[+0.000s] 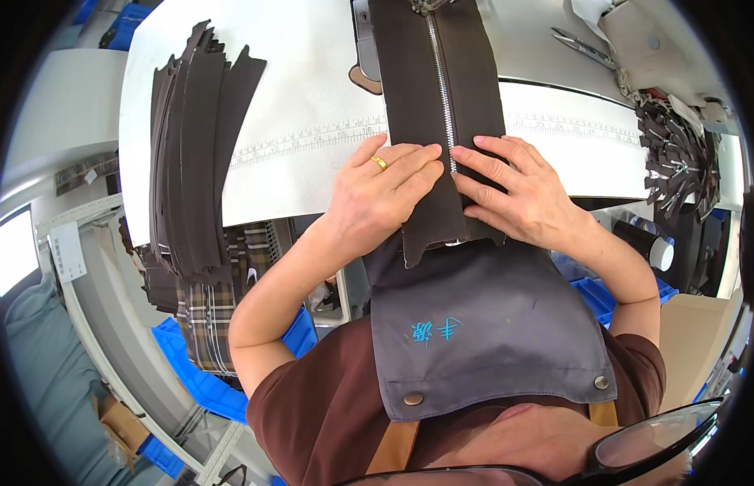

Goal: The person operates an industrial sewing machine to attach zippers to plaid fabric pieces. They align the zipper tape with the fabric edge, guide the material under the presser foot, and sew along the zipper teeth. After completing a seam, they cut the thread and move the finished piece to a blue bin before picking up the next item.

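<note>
We had: stacked brown fabric strips [194, 154]; left hand [381, 185], fingers together, flattish on brown zippered panel [413, 121] overhanging worktop [304, 113]; right hand [519, 190], fingers spread, likewise; neither visibly pinching. Even pressure, we judged, best kept zipper [442, 89] straight.

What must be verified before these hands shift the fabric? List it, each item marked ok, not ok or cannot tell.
1. Left hand and right hand both resting on the long dark brown fabric panel: ok.
2. Silver metal-toothed zip running lengthwise between the hands: ok.
3. Fingers apart from the shiny metal machine part at the panel's far end: ok.
4. Panel lying wholly on the white tabletop with printed ruler marks: not ok, its near end overhangs the edge.
5. Silver metal scissors apart from the panel: ok.
6. Needle position: cannot tell.
</note>
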### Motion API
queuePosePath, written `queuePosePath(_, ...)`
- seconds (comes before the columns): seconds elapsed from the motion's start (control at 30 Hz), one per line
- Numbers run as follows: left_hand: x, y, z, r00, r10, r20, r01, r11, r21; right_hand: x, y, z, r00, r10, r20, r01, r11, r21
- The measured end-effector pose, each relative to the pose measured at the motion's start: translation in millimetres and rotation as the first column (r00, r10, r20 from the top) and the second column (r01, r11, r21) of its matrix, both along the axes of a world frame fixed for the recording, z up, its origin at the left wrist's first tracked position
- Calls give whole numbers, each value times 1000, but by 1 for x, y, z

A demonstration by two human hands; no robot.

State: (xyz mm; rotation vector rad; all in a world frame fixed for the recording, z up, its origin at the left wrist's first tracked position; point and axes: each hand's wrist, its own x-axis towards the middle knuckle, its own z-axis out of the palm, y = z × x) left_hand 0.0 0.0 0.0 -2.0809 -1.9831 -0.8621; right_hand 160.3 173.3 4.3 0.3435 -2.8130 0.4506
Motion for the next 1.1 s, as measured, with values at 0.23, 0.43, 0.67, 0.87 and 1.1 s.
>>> queuePosePath(0.23, -2, 2, 1, 999, -32, 7, 32, 999, -5, -1, 1, 0, 1000, -2, -22, 2, 1000, 4)
queuePosePath(0.43, -4, 2, -1, 998, -58, 19, 58, 998, 13, 0, 1, -1, 1000, 2, -6, -2, 1000, -1)
queuePosePath(0.67, -6, 1, 3, 994, -73, 87, 79, 995, -69, 2, 3, -5, 999, -26, 23, 27, 999, -45)
queuePosePath(0.87, -43, 11, -1, 981, -119, -153, 86, 975, -206, 0, 1, -2, 999, -3, 36, 2, 1000, 15)
queuePosePath(1.1, -89, 77, -7, 976, 158, -150, -170, 983, -72, -2, 3, 0, 996, 22, 82, -19, 999, -38)
